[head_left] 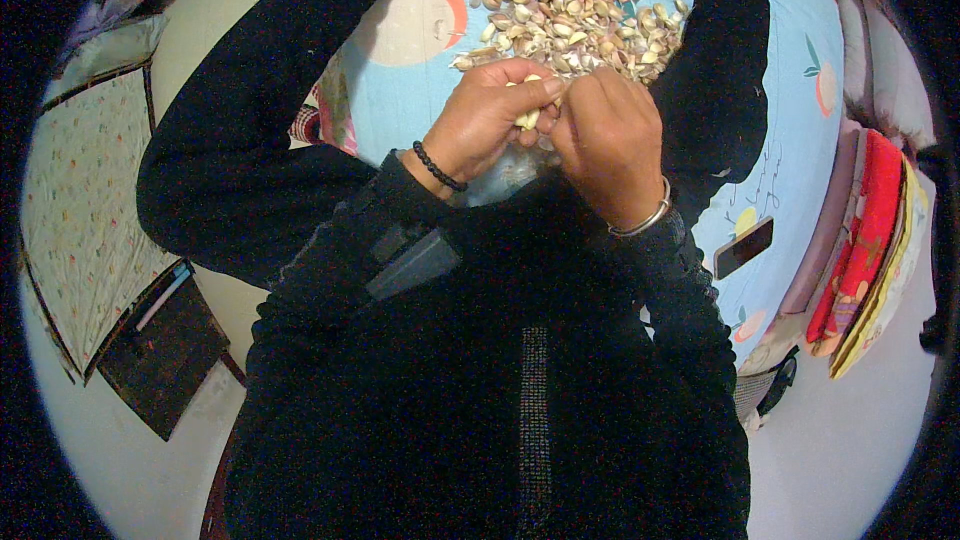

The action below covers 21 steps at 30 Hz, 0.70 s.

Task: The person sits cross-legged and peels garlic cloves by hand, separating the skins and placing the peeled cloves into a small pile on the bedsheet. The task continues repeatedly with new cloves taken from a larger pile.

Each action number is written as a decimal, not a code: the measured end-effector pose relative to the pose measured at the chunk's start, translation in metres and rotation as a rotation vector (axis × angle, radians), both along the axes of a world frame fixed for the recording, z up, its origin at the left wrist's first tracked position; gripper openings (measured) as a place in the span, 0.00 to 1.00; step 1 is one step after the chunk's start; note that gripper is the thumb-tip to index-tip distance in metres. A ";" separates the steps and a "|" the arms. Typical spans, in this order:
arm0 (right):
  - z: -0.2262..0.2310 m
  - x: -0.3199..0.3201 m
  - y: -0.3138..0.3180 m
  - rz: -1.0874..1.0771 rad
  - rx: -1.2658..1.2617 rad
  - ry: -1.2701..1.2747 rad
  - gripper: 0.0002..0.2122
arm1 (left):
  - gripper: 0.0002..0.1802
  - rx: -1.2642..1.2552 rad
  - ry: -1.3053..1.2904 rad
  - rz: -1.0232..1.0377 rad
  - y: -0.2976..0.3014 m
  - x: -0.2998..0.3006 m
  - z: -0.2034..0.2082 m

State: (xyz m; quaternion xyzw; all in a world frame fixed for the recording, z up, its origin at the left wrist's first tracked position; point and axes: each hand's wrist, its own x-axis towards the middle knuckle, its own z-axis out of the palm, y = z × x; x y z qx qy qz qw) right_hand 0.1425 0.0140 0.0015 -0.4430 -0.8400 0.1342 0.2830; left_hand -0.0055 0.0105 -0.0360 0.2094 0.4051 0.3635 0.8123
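The pale clove point(527, 118) is mostly hidden between the fingers of the left hand point(487, 120) and right hand point(608, 140). The top edge cuts off the pile of cloves point(570, 0). The stacked cloths point(868, 250) blur near the rim.

My hands point(550, 125) meet close against my chest. At twelve o'clock the pile of garlic cloves point(570, 5) blocks the cloth just beyond them. At three o'clock bare blue cloth point(800, 140) leaves room, until the dark phone point(743, 247) at four. My raised knees wall off nine and two o'clock.
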 end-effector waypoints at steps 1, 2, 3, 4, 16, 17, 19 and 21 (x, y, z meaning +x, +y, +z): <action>0.000 0.001 0.000 -0.005 -0.005 0.005 0.09 | 0.08 -0.006 -0.003 -0.006 -0.001 0.001 0.001; 0.000 0.002 0.000 -0.011 -0.008 0.011 0.08 | 0.09 -0.016 0.000 -0.008 -0.001 0.001 0.001; 0.000 0.003 0.000 -0.024 -0.041 0.031 0.08 | 0.09 -0.018 -0.003 -0.006 0.000 0.001 0.002; 0.000 0.004 0.001 -0.037 -0.076 0.053 0.07 | 0.09 -0.023 -0.024 -0.028 0.000 0.001 0.003; -0.002 0.040 0.017 -0.366 -0.521 0.554 0.04 | 0.17 0.037 -0.090 -0.262 0.003 -0.004 0.013; -0.001 0.047 0.020 -0.430 -0.520 0.561 0.05 | 0.18 0.024 -0.124 -0.271 0.003 -0.003 0.012; 0.001 0.055 0.023 -0.395 -0.550 0.474 0.06 | 0.19 0.015 -0.157 -0.280 0.004 -0.003 0.011; 0.004 0.057 0.020 -0.375 -0.665 0.350 0.06 | 0.18 0.014 -0.172 -0.267 0.004 -0.004 0.011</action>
